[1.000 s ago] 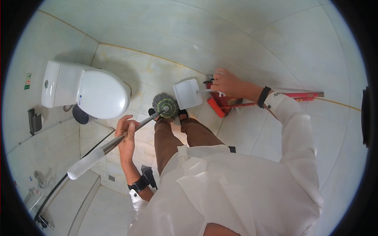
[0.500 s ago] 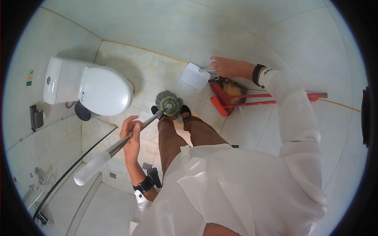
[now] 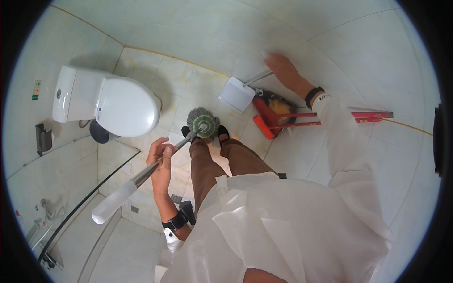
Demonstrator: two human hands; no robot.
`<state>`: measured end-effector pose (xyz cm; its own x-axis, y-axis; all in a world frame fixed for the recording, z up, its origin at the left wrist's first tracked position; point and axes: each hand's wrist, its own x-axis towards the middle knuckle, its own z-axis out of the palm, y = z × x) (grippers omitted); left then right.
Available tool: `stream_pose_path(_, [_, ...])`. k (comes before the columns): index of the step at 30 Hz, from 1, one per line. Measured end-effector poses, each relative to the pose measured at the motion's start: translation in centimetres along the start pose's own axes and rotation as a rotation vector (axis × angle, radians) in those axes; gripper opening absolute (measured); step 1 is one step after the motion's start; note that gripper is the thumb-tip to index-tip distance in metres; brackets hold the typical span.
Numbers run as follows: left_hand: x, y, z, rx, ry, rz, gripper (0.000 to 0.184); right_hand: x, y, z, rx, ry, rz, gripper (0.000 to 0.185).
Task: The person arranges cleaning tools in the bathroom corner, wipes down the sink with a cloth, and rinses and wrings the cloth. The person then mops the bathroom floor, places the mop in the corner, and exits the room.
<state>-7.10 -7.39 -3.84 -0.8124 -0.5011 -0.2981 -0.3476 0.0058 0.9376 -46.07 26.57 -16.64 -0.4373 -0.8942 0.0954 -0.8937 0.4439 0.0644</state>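
Note:
The metal pole of a mop (image 3: 147, 172) is in the grasp of my left hand (image 3: 159, 165), its white handle end pointing to the lower left. At the other end the grey and green mop head (image 3: 203, 123) rests on the floor by my feet. My right hand (image 3: 281, 67) is up against the wall with its fingers closed near the upper end of a thin rod. That rod rises from a white dustpan (image 3: 237, 95), which stands on the floor by the wall. Whether the fingers still grip the rod's end is hard to make out.
A white toilet (image 3: 127, 106) stands at the left, with a dark round bin (image 3: 99, 132) beside it. Red long-handled tools (image 3: 269, 118) and a dark bag lie at the right wall. A glass partition with a dark edge (image 3: 87, 207) and a shower tap are at the lower left.
My right hand has moved up along the wall. The white dustpan has shifted right and away from the mop head, toward the wall. My left hand keeps its hold on the mop pole.

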Motion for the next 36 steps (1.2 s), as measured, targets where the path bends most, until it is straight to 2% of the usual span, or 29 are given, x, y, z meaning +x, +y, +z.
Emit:
stream_pose_path(2, [0.1, -0.1, 0.0, -0.007, 0.002, -0.008, 0.031, -1.2, -0.9, 0.3, -0.007, -0.002, 0.305, 0.037])
stream_pose_path(5, [-0.1, -0.4, -0.1, -0.013, 0.004, -0.015, 0.033, -1.6, -2.2, -0.6, 0.197, -0.266, 0.621, 0.035])
stream_pose_path(8, [0.0, 0.1, 0.1, -0.002, -0.001, -0.018, 0.034, -1.7, -1.0, 2.8, 0.204, -0.261, 0.641, 0.032])
stream_pose_path(11, [-0.1, 0.4, 0.3, -0.003, -0.006, -0.045, 0.035, -0.8, -0.9, 4.5, 0.149, -0.152, 0.645, 0.025])
stream_pose_path(15, [0.1, 1.1, 0.8, -0.037, -0.027, -0.047, 0.036, 0.4, -1.1, 3.8, 0.045, -0.125, 0.605, 0.018])
stream_pose_path(17, [0.0, 1.2, 1.0, -0.109, -0.049, -0.053, 0.028, 1.0, -1.4, 3.3, 0.028, -0.144, 0.619, 0.014])
stream_pose_path(23, [0.3, 2.0, 1.1, -0.114, -0.05, -0.032, 0.023, 0.4, -1.2, 5.6, 0.01, -0.042, 0.614, 0.016])
stream_pose_path(24, [0.4, 2.0, 0.9, -0.099, -0.054, -0.022, 0.023, 0.3, -1.4, 5.2, 0.006, -0.093, 0.648, 0.018])
stream_pose_path(26, [0.7, 2.1, 0.6, -0.125, -0.008, 0.058, 0.022, 0.9, -2.2, 3.8, 0.003, -0.187, 0.704, 0.023])
stream_pose_path(29, [0.8, 3.8, 0.2, -0.227, 0.156, 0.171, 0.03, 1.8, -5.6, 0.8, -0.123, 0.105, 0.626, 0.029])
stream_pose_path(32, [0.2, 6.0, -1.3, -0.37, 0.334, 0.225, 0.036, 3.4, -10.2, -2.6, -0.128, 0.047, 0.464, 0.041])
stream_pose_path(34, [-0.9, 7.3, -3.0, -0.459, 0.41, 0.284, 0.036, 3.7, -14.5, -2.8, 0.262, -0.113, 0.346, 0.046])
stream_pose_path(36, [-2.0, 8.8, -4.4, -0.449, 0.424, 0.344, 0.037, 4.1, -19.5, -1.3, 0.826, -0.176, 0.151, 0.052])
